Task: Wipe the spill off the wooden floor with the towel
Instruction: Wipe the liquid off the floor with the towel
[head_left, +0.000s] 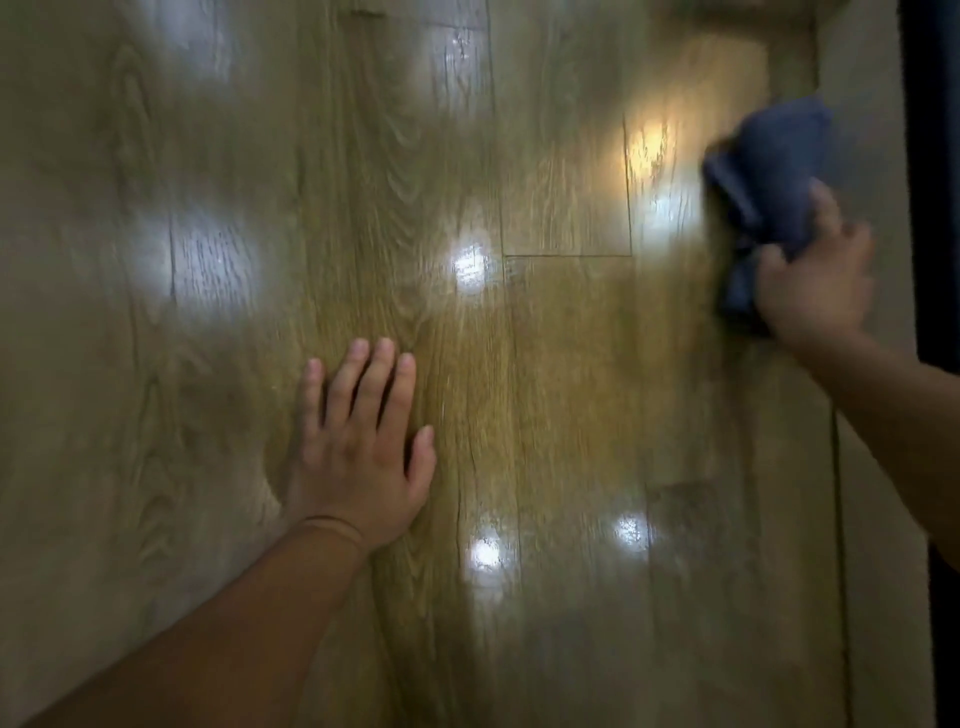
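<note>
A glossy wooden floor (561, 364) fills the view, with bright light reflections on its planks. My right hand (815, 280) grips a bunched dark blue towel (763, 176) at the right side, down near the floor by the wall. The towel and hand are motion-blurred. My left hand (358, 441) rests flat on the floor near the middle, fingers straight and spread. A darker dull patch (680, 499) shows on a plank at the lower right; I cannot tell whether it is liquid.
A pale baseboard or wall strip (862, 364) runs down the right side, with a dark vertical edge (935, 182) beyond it. Plank seams cross the floor near the centre.
</note>
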